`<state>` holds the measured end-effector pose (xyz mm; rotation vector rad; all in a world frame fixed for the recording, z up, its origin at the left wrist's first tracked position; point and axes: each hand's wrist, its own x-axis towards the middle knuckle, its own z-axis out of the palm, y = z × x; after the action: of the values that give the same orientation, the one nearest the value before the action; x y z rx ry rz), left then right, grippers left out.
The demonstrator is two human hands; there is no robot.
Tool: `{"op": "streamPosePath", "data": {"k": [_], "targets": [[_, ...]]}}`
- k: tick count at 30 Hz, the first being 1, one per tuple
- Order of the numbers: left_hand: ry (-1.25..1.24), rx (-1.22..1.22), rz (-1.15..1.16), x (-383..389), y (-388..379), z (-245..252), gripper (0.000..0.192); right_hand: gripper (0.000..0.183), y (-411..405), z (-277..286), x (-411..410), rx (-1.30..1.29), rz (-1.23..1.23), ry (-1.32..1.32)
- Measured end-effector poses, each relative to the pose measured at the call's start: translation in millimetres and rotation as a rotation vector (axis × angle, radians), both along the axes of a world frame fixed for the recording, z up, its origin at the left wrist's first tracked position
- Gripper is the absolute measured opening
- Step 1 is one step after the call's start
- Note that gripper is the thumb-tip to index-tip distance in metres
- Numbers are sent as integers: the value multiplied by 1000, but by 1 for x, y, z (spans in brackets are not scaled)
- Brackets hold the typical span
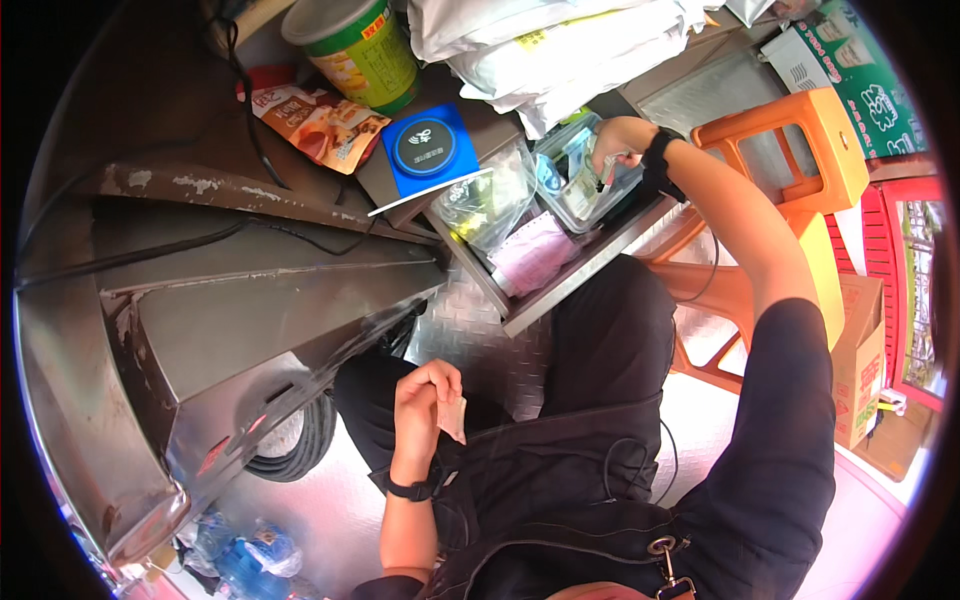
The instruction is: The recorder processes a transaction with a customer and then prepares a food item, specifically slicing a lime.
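My left hand (426,390) is raised above my lap, its fingers closed on a small folded pinkish paper, seemingly a banknote (452,418). My right hand (621,146) reaches into a clear plastic container (592,217) in the open drawer (581,277). Its fingers are at some paper notes (581,193); whether they grip one I cannot tell, as the hand hides part of the contents. Beside the container, in the same drawer, lie a clear plastic bag (491,195) and pink papers (532,255).
On the counter (187,161) stand a green and yellow tub (367,60), a snack pouch (319,124), a blue payment device (427,150) and white plastic packages (555,60). Black cables (150,259) cross the left side. Orange stools (795,150) and a cardboard box (857,360) are at right.
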<state>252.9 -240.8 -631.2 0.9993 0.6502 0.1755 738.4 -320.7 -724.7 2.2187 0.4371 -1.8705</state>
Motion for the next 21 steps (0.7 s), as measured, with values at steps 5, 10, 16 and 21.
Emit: {"op": "streamPosePath", "data": {"k": [5, 10, 16, 21], "targets": [[118, -8, -96, 37, 6, 19, 36, 42, -39, 93, -38, 679, -229, -224], [-22, 399, -112, 99, 0, 28, 23, 47, -64, 181, -109, 978, 80, 61], [-62, 486, -351, 124, -25, 38, 21, 58, -63, 183, -183, 1277, -40, -131], [142, 593, -113, 103, -37, 23, 24, 52, -61, 141, -266, 1437, -281, -881]]}}
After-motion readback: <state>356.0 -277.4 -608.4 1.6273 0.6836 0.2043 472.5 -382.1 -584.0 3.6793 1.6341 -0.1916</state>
